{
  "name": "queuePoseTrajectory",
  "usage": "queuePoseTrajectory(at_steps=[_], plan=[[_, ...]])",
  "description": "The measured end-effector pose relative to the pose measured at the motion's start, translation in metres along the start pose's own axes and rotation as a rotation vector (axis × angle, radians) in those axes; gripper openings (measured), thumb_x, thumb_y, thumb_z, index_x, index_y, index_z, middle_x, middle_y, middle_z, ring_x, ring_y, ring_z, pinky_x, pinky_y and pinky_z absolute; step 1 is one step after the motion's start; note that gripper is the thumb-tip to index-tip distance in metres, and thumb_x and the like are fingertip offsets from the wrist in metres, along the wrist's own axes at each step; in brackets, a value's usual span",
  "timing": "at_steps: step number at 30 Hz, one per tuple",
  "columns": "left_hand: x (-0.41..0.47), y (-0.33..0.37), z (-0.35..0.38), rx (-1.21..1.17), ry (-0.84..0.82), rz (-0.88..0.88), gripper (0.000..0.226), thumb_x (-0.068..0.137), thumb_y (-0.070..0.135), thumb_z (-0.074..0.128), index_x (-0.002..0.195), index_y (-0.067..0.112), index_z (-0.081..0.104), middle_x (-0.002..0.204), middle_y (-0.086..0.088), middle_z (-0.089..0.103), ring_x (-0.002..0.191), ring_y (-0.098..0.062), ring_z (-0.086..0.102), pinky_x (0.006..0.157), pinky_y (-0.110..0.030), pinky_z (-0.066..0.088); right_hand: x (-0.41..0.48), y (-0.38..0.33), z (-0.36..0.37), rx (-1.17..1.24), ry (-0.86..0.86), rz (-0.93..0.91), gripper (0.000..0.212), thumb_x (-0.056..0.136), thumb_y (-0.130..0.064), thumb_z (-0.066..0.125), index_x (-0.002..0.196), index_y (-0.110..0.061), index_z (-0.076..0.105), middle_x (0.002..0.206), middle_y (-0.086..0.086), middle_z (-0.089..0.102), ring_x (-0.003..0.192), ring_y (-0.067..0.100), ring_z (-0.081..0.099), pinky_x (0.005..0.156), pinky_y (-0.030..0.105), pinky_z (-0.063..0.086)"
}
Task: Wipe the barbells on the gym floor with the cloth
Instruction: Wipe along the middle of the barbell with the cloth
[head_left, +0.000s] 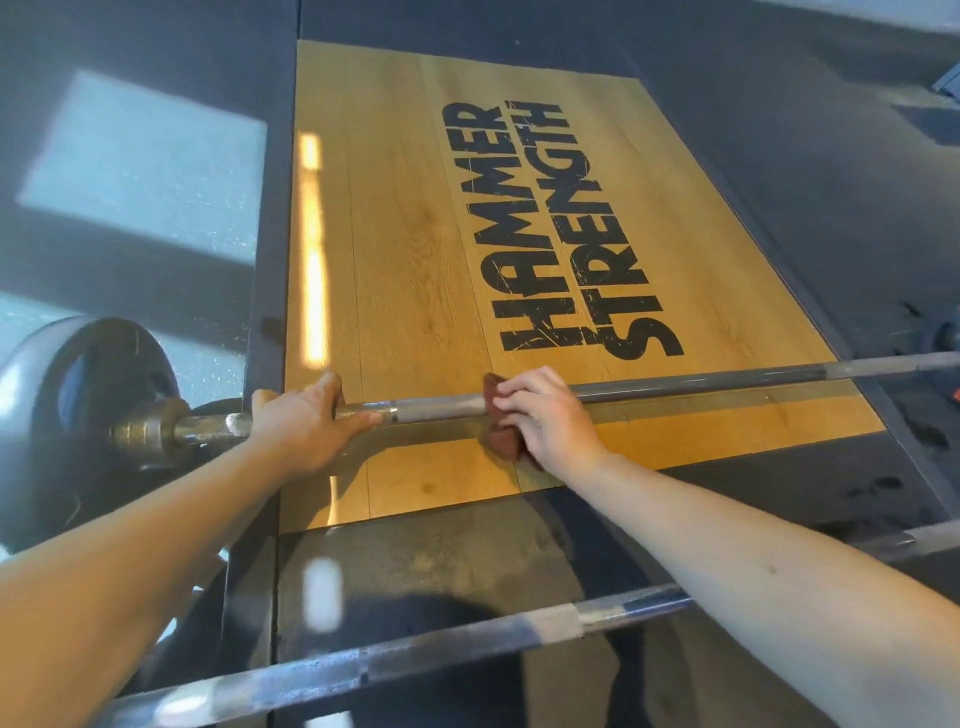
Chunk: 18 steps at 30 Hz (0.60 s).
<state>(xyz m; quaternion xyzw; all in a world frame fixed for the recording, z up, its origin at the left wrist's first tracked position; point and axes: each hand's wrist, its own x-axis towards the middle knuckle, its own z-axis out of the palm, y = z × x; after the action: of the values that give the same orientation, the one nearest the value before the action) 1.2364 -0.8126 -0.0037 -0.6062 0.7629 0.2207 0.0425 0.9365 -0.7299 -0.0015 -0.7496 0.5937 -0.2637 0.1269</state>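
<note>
One cloth (500, 441) sits under the right hand (556, 418) fingers (522, 385), against the barbell (436, 404).

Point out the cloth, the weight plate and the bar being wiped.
bar (441, 407): head view, smooth grey shaft section.
cloth (500, 441): head view, lower hanging fold.
weight plate (67, 400): head view, its dark face.

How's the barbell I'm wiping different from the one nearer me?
The far barbell lies across the wooden platform, a weight plate on its left end; the near barbell lies over dark flooring, no plate visible. The left hand grips the far barbell and the right hand holds a cloth on it; the near barbell is untouched. Both are metal bars.
</note>
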Motion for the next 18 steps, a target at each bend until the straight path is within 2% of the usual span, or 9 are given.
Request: queuePoseTrajectory(at_steps=[1, 2, 4, 6, 9, 11, 13, 16, 18], plan=[[0.001, 0.000, -0.002, 0.022, 0.006, 0.002, 0.076, 0.069, 0.094, 0.028, 0.101, 0.027, 0.044, 0.080, 0.004, 0.061, 0.076, -0.016, 0.060, 0.086, -0.043, 0.051, -0.004, 0.012, -0.009, -0.022, 0.017, 0.041, 0.014, 0.086, 0.006, 0.074, 0.098, 0.000, 0.077, 0.108, 0.008, 0.069, 0.105, 0.019, 0.053, 0.094, 0.033, 0.052], [0.002, -0.001, -0.002, 0.057, 0.005, -0.005, 0.075, 0.073, 0.094, 0.027, 0.101, 0.027, 0.043, 0.080, 0.005, 0.060, 0.078, -0.017, 0.060, 0.089, -0.043, 0.047, -0.005, 0.016, -0.009, -0.035, 0.043, 0.072, 0.014, 0.086, 0.005, 0.074, 0.098, 0.000, 0.077, 0.107, 0.007, 0.068, 0.105, 0.015, 0.051, 0.096, 0.030, 0.051], [0.003, -0.002, -0.001, 0.126, 0.002, -0.005, 0.067, 0.081, 0.091, 0.028, 0.099, 0.027, 0.042, 0.079, 0.006, 0.060, 0.082, -0.019, 0.059, 0.091, -0.044, 0.038, 0.000, -0.001, 0.010, -0.035, 0.123, 0.124, 0.010, 0.087, 0.005, 0.073, 0.094, 0.000, 0.077, 0.101, 0.007, 0.067, 0.103, 0.019, 0.052, 0.095, 0.017, 0.044], [0.003, -0.004, 0.000, 0.126, 0.006, -0.011, 0.064, 0.082, 0.089, 0.030, 0.098, 0.028, 0.041, 0.078, 0.007, 0.060, 0.083, -0.020, 0.059, 0.093, -0.044, 0.036, 0.011, -0.034, 0.039, 0.000, 0.139, 0.111, 0.006, 0.085, 0.003, 0.073, 0.088, -0.001, 0.076, 0.096, 0.008, 0.067, 0.100, 0.026, 0.055, 0.090, 0.022, 0.043], [0.003, -0.005, 0.002, 0.086, 0.014, -0.020, 0.073, 0.073, 0.094, 0.027, 0.100, 0.028, 0.043, 0.080, 0.005, 0.062, 0.083, -0.021, 0.061, 0.095, -0.046, 0.040, 0.030, -0.078, 0.066, 0.101, 0.023, 0.003, 0.003, 0.084, 0.003, 0.074, 0.085, 0.001, 0.076, 0.092, 0.011, 0.068, 0.095, 0.030, 0.055, 0.083, 0.036, 0.046], [0.005, -0.007, 0.000, 0.071, 0.012, -0.009, 0.077, 0.068, 0.095, 0.026, 0.100, 0.027, 0.044, 0.082, 0.004, 0.063, 0.084, -0.021, 0.062, 0.095, -0.046, 0.041, 0.034, -0.067, 0.056, 0.117, -0.025, -0.055, 0.006, 0.084, 0.004, 0.073, 0.088, 0.002, 0.076, 0.097, 0.012, 0.070, 0.096, 0.030, 0.059, 0.082, 0.039, 0.051], [0.003, -0.008, 0.001, 0.044, -0.005, -0.007, 0.077, 0.067, 0.095, 0.026, 0.098, 0.027, 0.044, 0.081, 0.005, 0.064, 0.081, -0.020, 0.061, 0.095, -0.047, 0.043, 0.018, -0.035, 0.026, 0.099, -0.047, 0.007, 0.012, 0.087, 0.001, 0.069, 0.095, 0.000, 0.077, 0.103, 0.010, 0.071, 0.099, 0.025, 0.061, 0.086, 0.035, 0.052], [0.005, -0.005, 0.000, 0.000, -0.003, 0.007, 0.078, 0.065, 0.095, 0.027, 0.098, 0.026, 0.045, 0.081, 0.002, 0.064, 0.078, -0.018, 0.061, 0.090, -0.046, 0.049, -0.006, 0.010, -0.014, -0.006, 0.075, 0.096, 0.010, 0.088, 0.002, 0.071, 0.096, 0.001, 0.078, 0.105, 0.009, 0.072, 0.101, 0.024, 0.058, 0.091, 0.040, 0.052], [0.004, -0.005, 0.000, 0.001, -0.012, 0.008, 0.080, 0.065, 0.095, 0.028, 0.101, 0.025, 0.045, 0.082, 0.001, 0.063, 0.078, -0.019, 0.061, 0.088, -0.047, 0.052, -0.004, 0.002, 0.000, -0.037, 0.157, 0.161, 0.009, 0.088, 0.003, 0.072, 0.093, 0.000, 0.078, 0.101, 0.007, 0.072, 0.101, 0.024, 0.058, 0.091, 0.039, 0.052]])
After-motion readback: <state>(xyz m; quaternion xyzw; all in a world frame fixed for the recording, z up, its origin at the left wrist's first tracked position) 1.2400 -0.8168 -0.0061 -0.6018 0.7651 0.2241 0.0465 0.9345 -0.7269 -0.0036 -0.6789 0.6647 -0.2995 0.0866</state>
